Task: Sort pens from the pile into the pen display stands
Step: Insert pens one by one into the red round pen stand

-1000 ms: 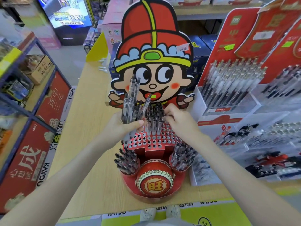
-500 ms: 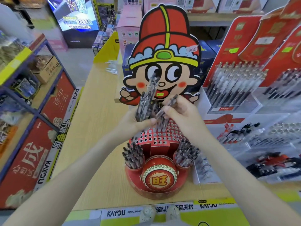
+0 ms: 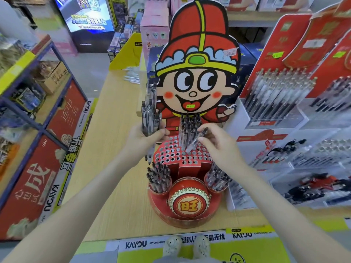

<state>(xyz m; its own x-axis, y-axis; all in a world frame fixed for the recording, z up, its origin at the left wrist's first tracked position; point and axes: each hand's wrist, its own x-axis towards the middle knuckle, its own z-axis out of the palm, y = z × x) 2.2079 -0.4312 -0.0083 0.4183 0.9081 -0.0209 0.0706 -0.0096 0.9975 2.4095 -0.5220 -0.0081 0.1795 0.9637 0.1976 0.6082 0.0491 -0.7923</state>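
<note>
The left hand [image 3: 144,142] has its fingers wrapped round a bundle of pens [image 3: 150,111], held upright just left of the red pen display stand [image 3: 163,215]. The right hand [image 3: 220,149] pinches a single pen [image 3: 196,142] in its fingers, tilted, tip down over the perforated top [image 3: 171,156]. A cluster of standing pens [image 3: 190,124] crowds the far holes just beside that pen. Two pen-filled cups, the left cup [image 3: 158,180] and the right cup [image 3: 216,179], flank a red ball [image 3: 190,202] at the near edge. A cartoon backboard [image 3: 197,73] rises behind. More pen racks [image 3: 281,95] stand to the right on the tabletop [image 3: 114,158], and a blue shelf [image 3: 38,126] stands to the left.
</note>
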